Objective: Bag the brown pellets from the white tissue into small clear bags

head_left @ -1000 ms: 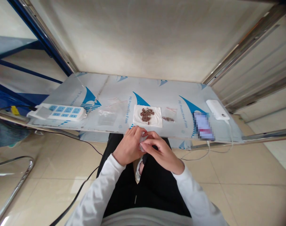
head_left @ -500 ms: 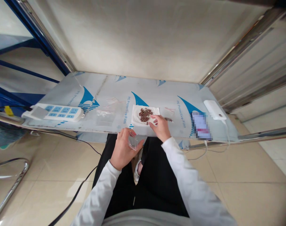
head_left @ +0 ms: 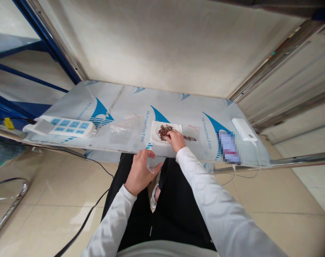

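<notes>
A pile of small brown rod-shaped pieces (head_left: 164, 131) lies on a white cloth or paper square (head_left: 155, 137) near the table's front edge. The fingertips of my right hand (head_left: 176, 141) are pinched together at the pile's right side; what is between them is hidden. My left hand (head_left: 139, 172) is curled around a clear plastic container (head_left: 151, 165), just off the front edge and lower than the cloth. The container's exact shape is hard to make out. Right of the cloth, more dark pieces (head_left: 190, 139) lie in a row, seemingly in clear plastic.
The table (head_left: 130, 98) has a printed protective film. On its left are a white power strip (head_left: 71, 127) and thin clear plastic bags (head_left: 122, 126). To the right are a phone (head_left: 229, 147) and a white power bank (head_left: 244, 129) with cables hanging over the edge.
My right hand has moved slightly left onto the pile, and its fingers have come together. My left hand has stayed nearly in place with the clear container.
</notes>
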`<state>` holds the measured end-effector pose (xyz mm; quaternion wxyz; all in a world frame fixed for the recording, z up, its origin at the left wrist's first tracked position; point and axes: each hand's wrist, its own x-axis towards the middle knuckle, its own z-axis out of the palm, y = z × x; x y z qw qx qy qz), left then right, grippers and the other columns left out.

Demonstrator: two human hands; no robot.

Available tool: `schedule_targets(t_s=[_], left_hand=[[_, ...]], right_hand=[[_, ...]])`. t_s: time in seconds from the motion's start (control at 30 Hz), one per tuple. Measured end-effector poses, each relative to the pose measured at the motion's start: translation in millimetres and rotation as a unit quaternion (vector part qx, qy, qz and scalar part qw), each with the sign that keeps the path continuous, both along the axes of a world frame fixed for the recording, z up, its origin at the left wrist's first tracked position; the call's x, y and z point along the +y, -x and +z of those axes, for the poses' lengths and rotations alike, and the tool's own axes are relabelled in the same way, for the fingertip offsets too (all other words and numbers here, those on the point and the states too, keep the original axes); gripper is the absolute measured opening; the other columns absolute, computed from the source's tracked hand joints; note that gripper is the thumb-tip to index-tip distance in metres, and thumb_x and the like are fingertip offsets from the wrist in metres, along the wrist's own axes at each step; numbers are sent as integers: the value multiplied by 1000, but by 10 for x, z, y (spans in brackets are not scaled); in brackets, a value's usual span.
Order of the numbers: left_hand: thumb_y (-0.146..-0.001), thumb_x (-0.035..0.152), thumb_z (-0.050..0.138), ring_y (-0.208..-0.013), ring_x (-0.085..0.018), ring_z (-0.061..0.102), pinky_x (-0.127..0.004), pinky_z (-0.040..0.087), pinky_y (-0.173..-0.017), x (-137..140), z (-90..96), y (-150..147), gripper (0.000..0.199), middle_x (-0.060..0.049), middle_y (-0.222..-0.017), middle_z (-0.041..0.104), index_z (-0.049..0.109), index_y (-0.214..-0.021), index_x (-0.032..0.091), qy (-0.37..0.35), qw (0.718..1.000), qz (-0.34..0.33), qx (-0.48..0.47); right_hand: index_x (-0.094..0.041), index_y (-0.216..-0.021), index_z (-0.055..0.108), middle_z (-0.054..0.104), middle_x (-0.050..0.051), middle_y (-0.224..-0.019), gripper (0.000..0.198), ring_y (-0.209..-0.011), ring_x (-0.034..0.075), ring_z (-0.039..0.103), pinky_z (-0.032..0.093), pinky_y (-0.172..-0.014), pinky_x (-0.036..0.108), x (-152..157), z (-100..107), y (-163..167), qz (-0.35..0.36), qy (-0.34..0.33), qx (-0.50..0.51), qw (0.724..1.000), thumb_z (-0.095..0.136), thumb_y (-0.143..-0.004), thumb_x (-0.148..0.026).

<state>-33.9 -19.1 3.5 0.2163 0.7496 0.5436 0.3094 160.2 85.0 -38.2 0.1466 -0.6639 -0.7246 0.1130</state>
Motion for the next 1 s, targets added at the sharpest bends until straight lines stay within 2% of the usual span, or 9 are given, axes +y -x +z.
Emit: schedule_targets(t_s=[0.3, 0.43, 0.53, 0.63, 0.7, 0.77, 0.87, 1.0], left_hand=[[-72, 29, 68, -86, -22, 62, -35, 46, -78, 103, -9, -5, 24, -3, -87, 62, 50, -87, 20, 1, 1000, 4, -19], [-72, 29, 68, -86, -22, 61, -37, 47, -80, 174, -60, -37, 25, -3, -86, 62, 50, -87, 20, 7, 999, 3, -35], [-72, 29, 68, -85, -22, 61, -37, 47, -80, 231, -92, -79, 25, -3, -85, 62, 50, -87, 21, 11, 999, 4, -47], [-71, 28, 68, -85, -22, 60, -37, 46, -79, 280, -85, -140, 25, -3, -85, 62, 49, -86, 20, 6, 998, 3, -62], [-71, 27, 68, -86, -23, 60, -37, 46, -79, 301, -52, -193, 25, -4, -86, 61, 49, -86, 20, -4, 996, 0, -84], [-71, 24, 66, -84, -22, 60, -35, 45, -77, 306, 1, -249, 25, -4, -85, 61, 48, -89, 20, -12, 994, -2, -113], [-71, 19, 62, -79, -20, 60, -32, 45, -72, 287, 103, -312, 23, -3, -84, 60, 47, -89, 20, -13, 989, 3, -145], [-72, 21, 61, -76, -19, 59, -30, 43, -71, 237, 204, -335, 20, -2, -82, 59, 47, -85, 20, -20, 987, 12, -157]], right_hand=[[-14, -78, 69, 69, 13, -91, 11, -85, 22, 63, 47, -78, 31, 49, 104, -18, -22, 23, -12, 999, 60, -77, -9], [-14, -75, 69, 70, 12, -85, 11, -85, 23, 65, 48, -80, 32, 101, 82, -95, -40, 15, 15, 999, 62, -73, -6], [-15, -79, 68, 71, 9, -82, 10, -80, 20, 66, 50, -78, 31, 64, 154, -113, -56, -2, 51, 997, 61, -75, -9], [-15, -86, 67, 71, 7, -80, 11, -73, 17, 67, 54, -73, 29, -178, 366, -4, -61, -40, 155, 985, 60, -81, -21], [-15, -86, 66, 71, 6, -79, 16, -69, 16, 67, 56, -68, 28, -443, 555, 137, -49, -78, 296, 951, 64, -80, -29], [-18, -87, 66, 71, 5, -82, 14, -70, 16, 68, 56, -68, 27, -714, 738, 292, -17, -95, 376, 922, 65, -80, -30], [-20, -86, 67, 70, 3, -83, 6, -66, 13, 66, 55, -65, 25, -983, 939, 458, 28, -118, 360, 925, 64, -81, -22], [-21, -84, 67, 70, 3, -84, 9, -74, 16, 64, 53, -72, 30, -1048, 1058, 478, 59, -163, 259, 950, 64, -79, -14]])
